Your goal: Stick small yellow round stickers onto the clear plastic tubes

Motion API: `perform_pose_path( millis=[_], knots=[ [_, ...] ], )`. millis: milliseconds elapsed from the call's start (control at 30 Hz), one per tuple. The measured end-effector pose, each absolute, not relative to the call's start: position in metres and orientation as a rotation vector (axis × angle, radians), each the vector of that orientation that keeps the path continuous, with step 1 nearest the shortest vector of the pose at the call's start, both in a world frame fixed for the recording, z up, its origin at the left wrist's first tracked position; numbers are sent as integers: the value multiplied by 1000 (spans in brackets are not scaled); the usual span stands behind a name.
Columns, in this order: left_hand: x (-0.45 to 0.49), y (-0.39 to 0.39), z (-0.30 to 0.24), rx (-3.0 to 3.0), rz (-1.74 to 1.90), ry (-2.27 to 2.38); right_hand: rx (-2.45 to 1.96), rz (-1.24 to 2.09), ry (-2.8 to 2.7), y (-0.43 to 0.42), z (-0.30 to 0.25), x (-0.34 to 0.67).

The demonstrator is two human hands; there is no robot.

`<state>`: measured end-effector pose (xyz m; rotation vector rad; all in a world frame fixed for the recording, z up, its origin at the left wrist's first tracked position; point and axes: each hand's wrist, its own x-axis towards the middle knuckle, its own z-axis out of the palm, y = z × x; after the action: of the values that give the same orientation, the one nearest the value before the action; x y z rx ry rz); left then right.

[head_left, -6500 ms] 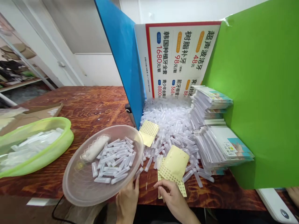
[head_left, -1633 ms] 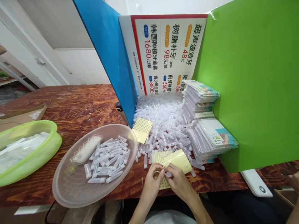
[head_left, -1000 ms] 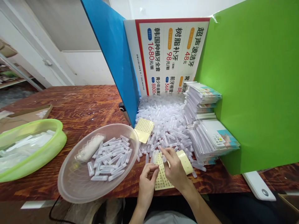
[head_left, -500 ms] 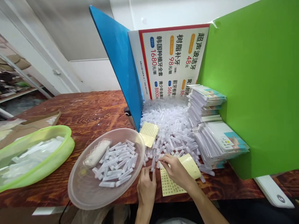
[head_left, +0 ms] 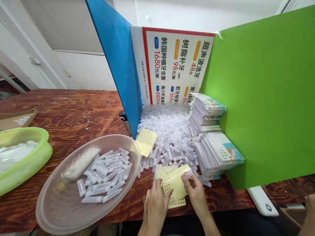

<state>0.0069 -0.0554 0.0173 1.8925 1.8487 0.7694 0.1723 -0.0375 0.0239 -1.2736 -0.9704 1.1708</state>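
Note:
My left hand (head_left: 155, 204) is at the front table edge, its fingertips closed at a small clear plastic tube (head_left: 157, 172) and its thumb stretched over a yellow sticker sheet (head_left: 176, 181). With thumb and forefinger, my right hand (head_left: 195, 189) pinches that sheet's upper right corner, which curls up; a whitish bit shows at the fingertips, too small to name. Under it lies a second dotted sheet (head_left: 177, 203). Behind my hands spreads a heap of clear tubes (head_left: 167, 131). Another sticker sheet (head_left: 146, 142) rests on the heap's left side.
An oval translucent basin (head_left: 56, 205) with tubes and a white roll stands left. Further left is a green basin (head_left: 45, 141) with white items. Stacked cards (head_left: 209, 144) lean by a green panel (head_left: 265, 108); a blue panel (head_left: 113, 62) stands opposite. Another person's hand (head_left: 308, 209) shows far right.
The right hand has moved from the tubes to the sheet's corner and now lifts it. The left hand has come over the sheet's left side. The view has shifted right.

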Motion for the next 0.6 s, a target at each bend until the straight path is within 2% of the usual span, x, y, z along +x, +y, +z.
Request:
perform_pose_path(
  millis=[100,267,500,600],
  knots=[
    [8,-49,9,1844,748,1864,-1300,1174,-950,-33,26,189],
    [5,-45,26,1574,927,1597,-1115,1252,-878,-39,26,191],
    [-12,-46,45,1177,1324,1380,-712,1661,-991,-50,22,187],
    [-12,-46,55,1090,1432,1357,-855,1646,-1162,-48,14,180]
  ],
)
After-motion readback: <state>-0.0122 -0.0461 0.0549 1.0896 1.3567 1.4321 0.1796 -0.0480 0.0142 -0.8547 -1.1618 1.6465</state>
